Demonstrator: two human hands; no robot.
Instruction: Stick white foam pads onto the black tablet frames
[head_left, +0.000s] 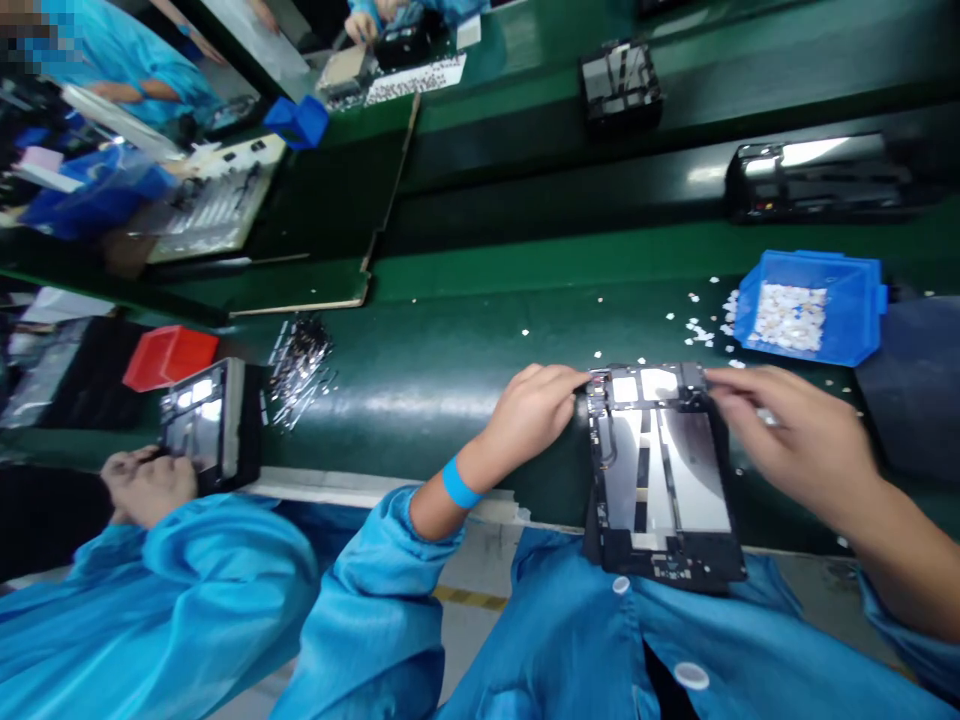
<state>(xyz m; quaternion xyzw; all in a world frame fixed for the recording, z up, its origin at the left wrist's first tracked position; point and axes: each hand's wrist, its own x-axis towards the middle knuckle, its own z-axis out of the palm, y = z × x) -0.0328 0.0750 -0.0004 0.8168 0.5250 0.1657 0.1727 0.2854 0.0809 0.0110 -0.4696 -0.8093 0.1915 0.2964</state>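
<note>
opened device (660, 475) between left hand (529, 410) and right hand (795, 430).

the left fingertips meet the device's upper left corner, likely to steady it; the right hand, blurred, is at the opposite corner. whether either pinches or merely touches cannot be told. the device lies open side up, its lower end toward the blue smock (555, 645), presumably so its interior faces the person. beyond the right hand, apparently kept within reach, is a blue bin (859, 310) of white pieces (789, 317). well left of the grip, a co-worker's hands (154, 487) touch a similar device (199, 430), near a red bin (169, 358) and piled strips (300, 370).
</note>
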